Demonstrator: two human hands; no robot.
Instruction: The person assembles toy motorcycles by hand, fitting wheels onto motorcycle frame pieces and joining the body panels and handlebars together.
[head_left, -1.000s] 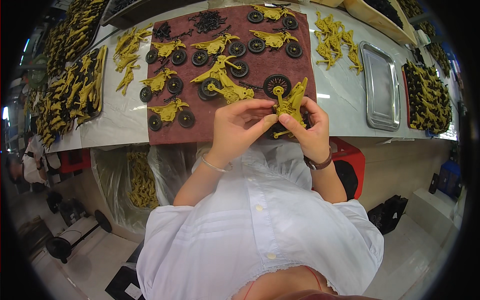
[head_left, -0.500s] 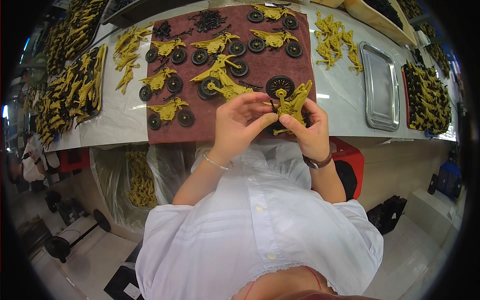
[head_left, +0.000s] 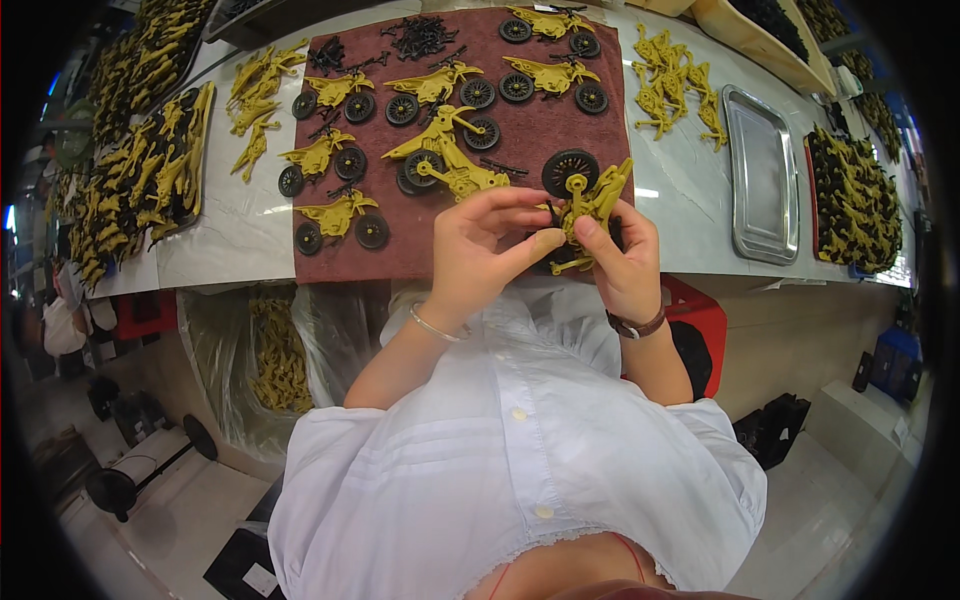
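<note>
My right hand (head_left: 626, 262) grips a yellow toy motorcycle (head_left: 606, 192), thumb on its near side and fingers behind it. The bike is tilted on end, with a black spoked wheel (head_left: 571, 174) pointing away from me. From the left, my left hand (head_left: 486, 246) pinches thumb and fingers at the bike's side. A slim black part (head_left: 553, 213) shows at those fingertips; its full shape is hidden. Just beyond my left hand, another yellow motorcycle (head_left: 440, 150) lies on the maroon cloth (head_left: 400, 258).
Several wheeled toy motorcycles (head_left: 338, 218) stand on the cloth, with a pile of small black parts (head_left: 418, 38) at the far edge. Loose yellow bodies (head_left: 668, 75) lie on both sides. At the right are a metal tray (head_left: 740, 180) and a filled tray (head_left: 858, 200).
The motorcycle in my right hand has turned slightly and shifted a little to the right. My left fingers stay at its side.
</note>
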